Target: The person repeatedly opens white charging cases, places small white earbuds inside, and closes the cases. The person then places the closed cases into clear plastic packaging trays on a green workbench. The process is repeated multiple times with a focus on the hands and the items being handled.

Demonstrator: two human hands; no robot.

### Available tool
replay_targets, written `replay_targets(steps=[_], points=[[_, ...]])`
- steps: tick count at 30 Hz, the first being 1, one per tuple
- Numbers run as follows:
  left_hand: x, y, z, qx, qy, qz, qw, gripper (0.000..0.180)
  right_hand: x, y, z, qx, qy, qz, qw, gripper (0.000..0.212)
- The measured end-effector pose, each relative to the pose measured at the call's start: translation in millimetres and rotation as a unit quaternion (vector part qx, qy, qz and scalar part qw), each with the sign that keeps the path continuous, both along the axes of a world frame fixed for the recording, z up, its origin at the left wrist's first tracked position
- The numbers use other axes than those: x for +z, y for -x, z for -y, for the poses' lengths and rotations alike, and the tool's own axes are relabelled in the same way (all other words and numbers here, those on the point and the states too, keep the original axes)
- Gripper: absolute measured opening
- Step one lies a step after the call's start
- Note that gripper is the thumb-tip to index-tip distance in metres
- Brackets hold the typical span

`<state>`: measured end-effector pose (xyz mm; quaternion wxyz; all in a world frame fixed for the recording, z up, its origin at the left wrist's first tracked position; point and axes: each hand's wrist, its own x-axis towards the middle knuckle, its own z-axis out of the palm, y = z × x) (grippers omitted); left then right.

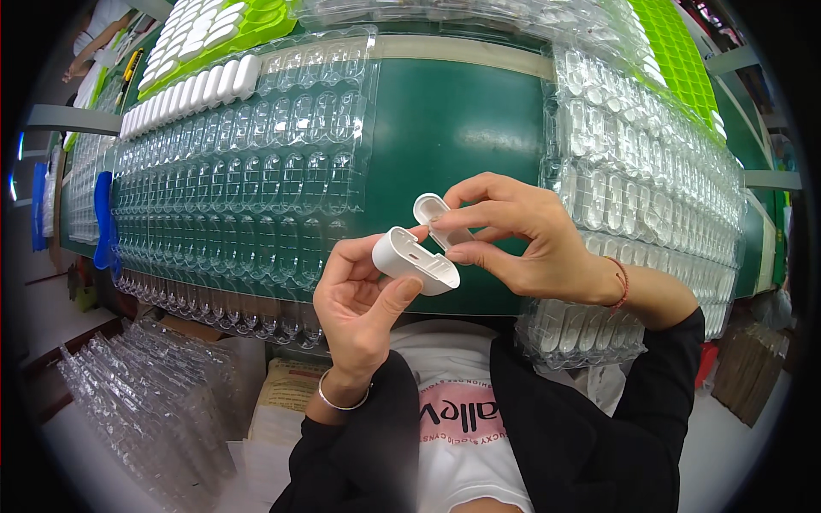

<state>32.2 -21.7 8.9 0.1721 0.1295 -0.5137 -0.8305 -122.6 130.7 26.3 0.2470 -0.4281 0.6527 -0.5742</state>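
Observation:
My left hand (355,312) grips a white earbud case body (400,259) between thumb and fingers, its hollow opening tilted up and to the right. Pinched in my right hand (534,239) is the case's small white lid (430,208), with its inner side showing. Lid and body are held edge to edge above the green table (462,128). Fingertips cover part of the place where they meet, so I cannot tell whether they are joined.
At left lies a clear compartment tray (248,184) with a row of white pieces (192,96) at its far edge. More clear trays (637,188) are at right. Bright green trays (680,64) stand farther back. A blue object (103,221) sits at the left edge; clear trays (145,402) stack below.

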Motion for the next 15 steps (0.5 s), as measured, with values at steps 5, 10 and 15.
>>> replay_targets(steps=[5, 10, 15], points=[[0.4, 1.0, -0.5, -0.001, -0.003, 0.001, 1.000, 0.039, 0.2, 1.8, -1.0, 0.010, -0.007, -0.007, 1.000, 0.032], [0.9, 2.9, -0.5, -0.003, 0.001, 0.012, 1.000, 0.039, -2.5, 0.8, 0.6, -0.008, 0.005, -0.014, 1.000, 0.029], [0.4, 3.5, -0.3, -0.002, -0.008, 0.012, 1.000, 0.039, -2.0, 1.9, 0.4, -0.003, -0.003, -0.023, 1.000, 0.029]])
